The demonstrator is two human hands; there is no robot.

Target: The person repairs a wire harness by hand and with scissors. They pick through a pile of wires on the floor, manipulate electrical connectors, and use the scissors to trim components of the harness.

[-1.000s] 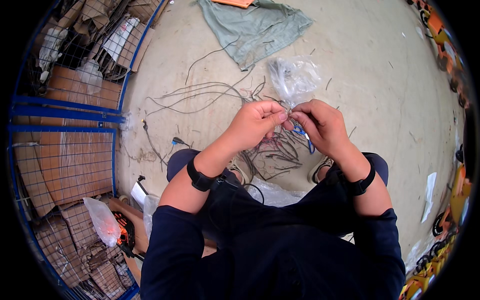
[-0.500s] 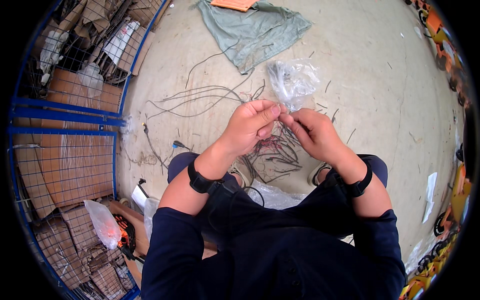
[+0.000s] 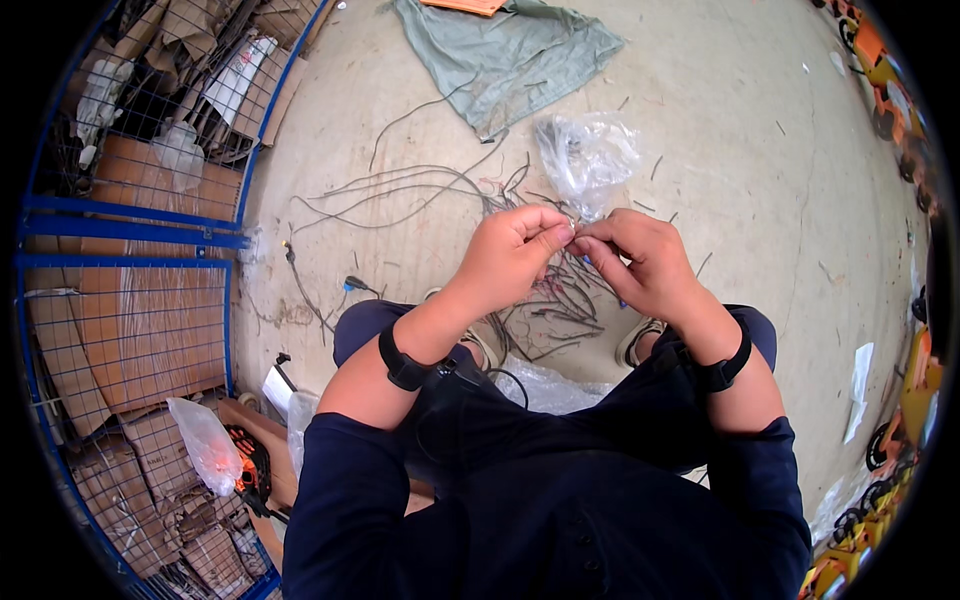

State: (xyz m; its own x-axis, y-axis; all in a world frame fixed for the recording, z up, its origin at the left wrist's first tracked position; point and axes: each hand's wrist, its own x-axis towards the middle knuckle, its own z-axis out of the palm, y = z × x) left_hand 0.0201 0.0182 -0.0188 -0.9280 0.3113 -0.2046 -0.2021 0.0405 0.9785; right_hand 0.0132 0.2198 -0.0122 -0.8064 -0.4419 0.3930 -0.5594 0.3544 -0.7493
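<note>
My left hand [image 3: 512, 258] and my right hand [image 3: 645, 262] meet fingertip to fingertip above the floor, both closed in a pinch. Between them is a small pale bit, too small to name. Tiny blue spots show at the right hand's fingers and below its palm; what they belong to is hidden. Under the hands, between my feet, lies a tangle of cut dark cables [image 3: 565, 305] with thin red wires among them. Just beyond the fingertips rests a clear plastic bag [image 3: 590, 155] with something dark inside.
Long grey cables [image 3: 400, 182] trail to the left, near a cable with a blue plug [image 3: 355, 284]. A grey-green cloth sack [image 3: 510, 60] lies ahead. Blue wire-mesh cages [image 3: 130, 330] full of cardboard stand at the left. Orange and yellow wheeled items [image 3: 905, 130] line the right edge.
Both hands have shifted slightly right and nearer to me, and their fingers have changed position while still pinching. Blue spots now show by the right hand.
</note>
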